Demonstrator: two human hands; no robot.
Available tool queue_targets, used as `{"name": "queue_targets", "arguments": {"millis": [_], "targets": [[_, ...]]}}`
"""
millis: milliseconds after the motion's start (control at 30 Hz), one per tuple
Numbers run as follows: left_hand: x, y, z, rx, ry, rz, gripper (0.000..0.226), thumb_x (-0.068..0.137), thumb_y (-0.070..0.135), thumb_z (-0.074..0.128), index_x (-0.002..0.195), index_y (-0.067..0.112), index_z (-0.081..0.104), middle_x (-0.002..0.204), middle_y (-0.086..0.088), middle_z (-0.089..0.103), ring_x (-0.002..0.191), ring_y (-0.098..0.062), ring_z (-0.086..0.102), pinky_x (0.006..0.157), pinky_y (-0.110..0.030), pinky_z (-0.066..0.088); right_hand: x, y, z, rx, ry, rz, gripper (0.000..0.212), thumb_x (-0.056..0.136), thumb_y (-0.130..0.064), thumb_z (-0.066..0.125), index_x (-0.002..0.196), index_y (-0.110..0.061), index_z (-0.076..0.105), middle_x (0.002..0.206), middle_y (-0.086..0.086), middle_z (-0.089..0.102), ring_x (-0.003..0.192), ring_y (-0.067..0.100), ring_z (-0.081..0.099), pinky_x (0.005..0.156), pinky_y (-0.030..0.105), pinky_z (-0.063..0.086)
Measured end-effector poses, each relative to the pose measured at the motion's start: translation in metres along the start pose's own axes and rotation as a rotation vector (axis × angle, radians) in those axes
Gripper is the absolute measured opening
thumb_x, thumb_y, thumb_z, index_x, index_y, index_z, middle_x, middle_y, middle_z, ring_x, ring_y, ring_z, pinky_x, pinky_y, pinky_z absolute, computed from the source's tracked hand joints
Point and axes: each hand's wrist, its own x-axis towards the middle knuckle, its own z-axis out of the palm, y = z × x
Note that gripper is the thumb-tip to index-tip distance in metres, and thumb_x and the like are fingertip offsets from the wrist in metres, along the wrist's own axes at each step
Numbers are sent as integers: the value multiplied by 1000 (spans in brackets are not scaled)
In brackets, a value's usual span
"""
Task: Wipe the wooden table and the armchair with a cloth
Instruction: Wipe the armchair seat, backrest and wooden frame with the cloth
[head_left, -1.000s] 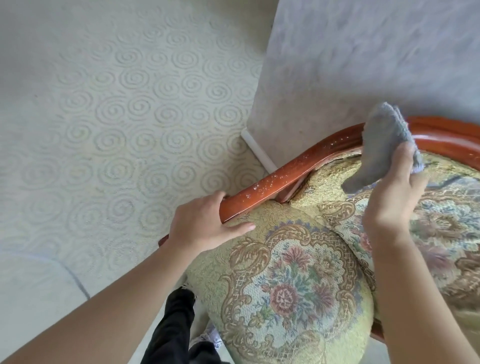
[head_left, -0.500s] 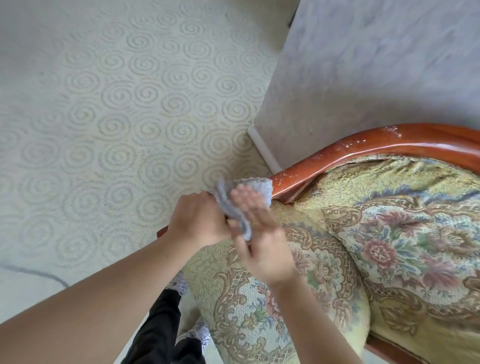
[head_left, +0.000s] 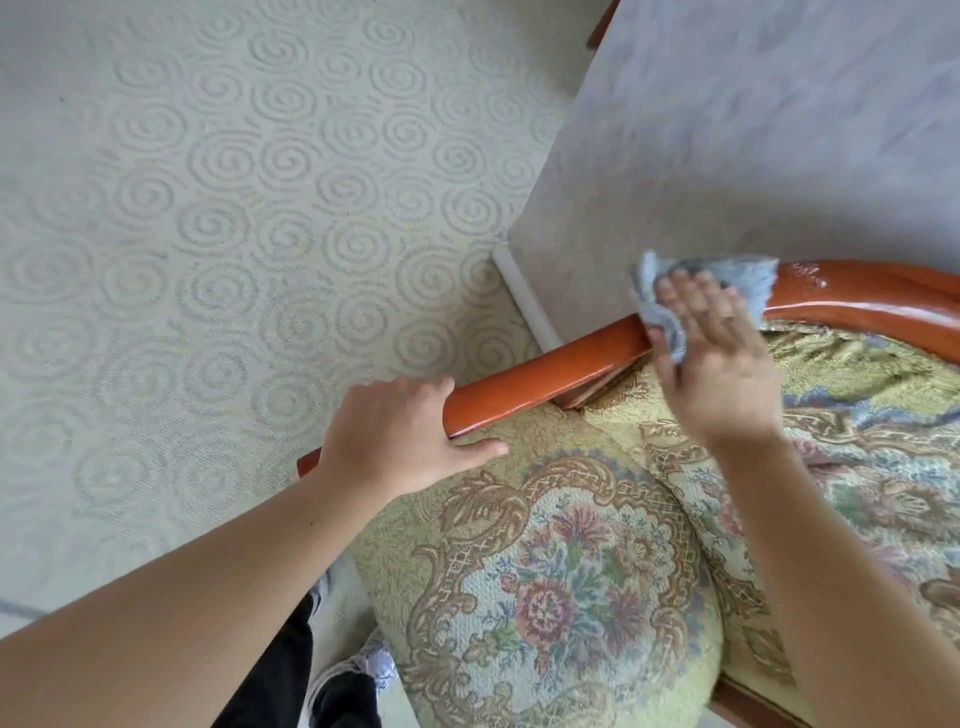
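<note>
Armchair step in hand — grey fabric cloth (head_left: 727, 280) is being pressed by flat-fingered right hand (head_left: 722, 358) onto glossy reddish wooden armchair rail (head_left: 545, 376); left hand (head_left: 400, 441) is gripping rail's end. Next: speckled rail stretch rightward likely needs wiping.

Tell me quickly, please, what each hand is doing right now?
Left hand: fingers curled over the wooden rail, gripping it.
Right hand: open, straight fingers pressing the cloth on the rail.

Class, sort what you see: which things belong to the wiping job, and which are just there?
In the job: cloth, armchair's wooden rail, right hand, left hand.
Just there: patterned carpet, wall, shoes.
</note>
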Motion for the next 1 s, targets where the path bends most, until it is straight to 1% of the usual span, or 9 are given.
{"name": "queue_targets", "arguments": {"millis": [133, 300, 500, 700, 767, 833, 867, 900, 1000], "targets": [[-1, 0, 0, -8, 13, -4, 79, 63, 102, 24, 77, 29, 53, 51, 13, 49, 42, -4, 49, 47, -25, 50, 11, 58, -23, 30, 169, 208, 62, 107, -42, 17, 147, 1, 40, 153, 19, 40, 146, 33, 33, 123, 46, 19], [0, 2, 0, 2, -3, -9, 80, 64, 101, 23, 78, 29, 54, 51, 13, 51, 42, -3, 51, 46, -25, 51, 11, 61, -22, 133, 311, 465, 54, 107, -34, 24, 146, -3, 44, 155, 17, 40, 147, 37, 30, 125, 44, 13], [0, 1, 1, 3, 5, -25, 82, 63, 102, 23, 81, 30, 58, 51, 14, 51, 42, 0, 50, 44, -23, 49, -7, -68, 2, 443, 162, 143, 52, 106, -31, 26, 143, 0, 48, 149, 17, 47, 145, 35, 33, 120, 55, 25], [-2, 5, -4, -22, 43, -23, 84, 59, 103, 28, 84, 30, 64, 53, 14, 55, 42, -9, 53, 42, -19, 29, -29, -125, 1, 827, 98, 58, 44, 105, -28, 39, 145, -11, 49, 154, 2, 45, 150, 15, 26, 125, 40, 16], [-3, 6, -7, -36, 35, -24, 84, 60, 103, 25, 82, 31, 63, 47, 18, 44, 37, -2, 39, 41, -15, 22, -28, -103, -8, 797, 27, 3, 42, 107, -29, 37, 145, -16, 49, 152, -3, 48, 147, 10, 31, 122, 38, 26], [-3, 6, -9, -47, 30, -20, 81, 62, 103, 27, 79, 32, 63, 41, 19, 35, 34, 8, 30, 38, -12, 19, -26, -78, -26, 944, 22, 179, 43, 107, -44, 29, 117, -24, 66, 116, -17, 70, 116, -2, 60, 89, 32, 56], [-2, 6, -10, -55, 25, -18, 79, 63, 102, 28, 78, 33, 62, 39, 19, 31, 33, 11, 27, 38, -11, 18, -23, -64, -38, 1104, 131, 362, 42, 104, -48, 31, 91, -28, 66, 84, -23, 72, 82, -8, 65, 63, 24, 55], [-1, 7, -10, -63, 19, -19, 77, 64, 102, 29, 76, 33, 61, 37, 19, 29, 32, 12, 25, 37, -10, 16, -20, -47, -50, 1235, 293, 532, 41, 102, -46, 36, 75, -28, 60, 65, -22, 66, 62, -9, 59, 51, 19, 48], [-1, 7, -10, -68, -4, -9, 75, 66, 100, 31, 76, 33, 62, 37, 19, 29, 32, 12, 26, 36, -9, 17, -15, 7, -87, 1368, 805, 833, 29, 99, -27, 45, 75, -23, 61, 66, -21, 66, 65, -6, 59, 57, 16, 48]]}}
